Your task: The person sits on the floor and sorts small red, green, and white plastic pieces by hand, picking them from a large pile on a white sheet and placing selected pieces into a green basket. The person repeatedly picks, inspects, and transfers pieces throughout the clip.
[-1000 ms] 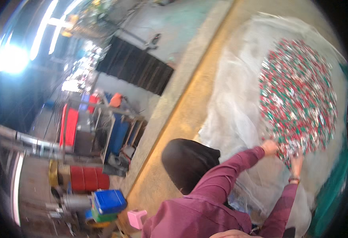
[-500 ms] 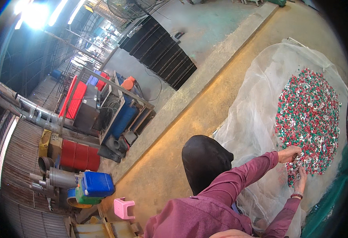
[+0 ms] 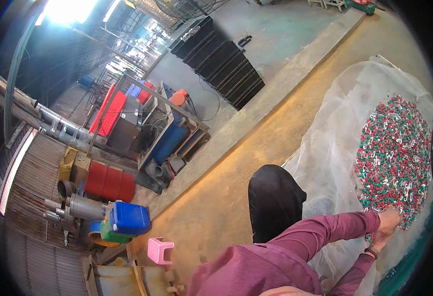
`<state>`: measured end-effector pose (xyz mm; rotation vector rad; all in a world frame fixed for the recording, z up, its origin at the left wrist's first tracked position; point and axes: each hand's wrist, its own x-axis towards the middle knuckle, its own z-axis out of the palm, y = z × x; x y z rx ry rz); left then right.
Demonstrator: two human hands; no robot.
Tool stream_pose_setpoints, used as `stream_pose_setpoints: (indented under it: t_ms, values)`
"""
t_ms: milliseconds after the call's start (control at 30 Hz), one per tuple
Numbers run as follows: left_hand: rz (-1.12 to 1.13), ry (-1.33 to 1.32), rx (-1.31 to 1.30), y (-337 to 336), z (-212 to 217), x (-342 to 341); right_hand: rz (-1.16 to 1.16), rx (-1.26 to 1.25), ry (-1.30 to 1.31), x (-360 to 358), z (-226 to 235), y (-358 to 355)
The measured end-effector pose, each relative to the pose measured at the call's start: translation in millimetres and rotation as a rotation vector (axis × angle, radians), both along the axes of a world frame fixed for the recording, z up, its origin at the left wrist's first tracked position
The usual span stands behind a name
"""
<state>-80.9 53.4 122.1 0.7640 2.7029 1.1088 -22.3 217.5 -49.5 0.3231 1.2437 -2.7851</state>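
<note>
We find one heap of small red, green and white plastic pieces [image 3: 393, 158], too many and too small to count, lying on a white mesh sheet [image 3: 331, 148] spread over the floor. Both hands meet at its near edge: left hand [image 3: 389, 219], right hand [image 3: 380, 240]. We cannot tell whether the fingers are apart or closed. One pink stool [image 3: 158, 250] stands well apart.

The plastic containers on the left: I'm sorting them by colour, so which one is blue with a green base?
The blue jerrycan, sitting on a green base beside the pink stool. The red drums behind it are plain red cylinders.
</note>
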Motion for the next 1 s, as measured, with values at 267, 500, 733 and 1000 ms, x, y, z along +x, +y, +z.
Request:
stream_pose_setpoints:
  t_ms: [267, 500, 733, 1000]
  values:
    - [-0.307, 0.078, -0.341, -17, 7, 77, -0.024, 1.088, 0.055, 70, 157, -28]
    - [-0.058, 0.113, -0.477, -40, -61, 93, -0.365, -1.050, 0.342, 33, 223, 54]
    - [0.061, -0.304, -0.042, -72, -110, 42, -1.141, -0.144, -0.070, 60, 292, 239]
    - [-0.010, 0.099, -0.285, -67, -60, -5, -0.866, 0.765, -0.075, -7, 268, 283]
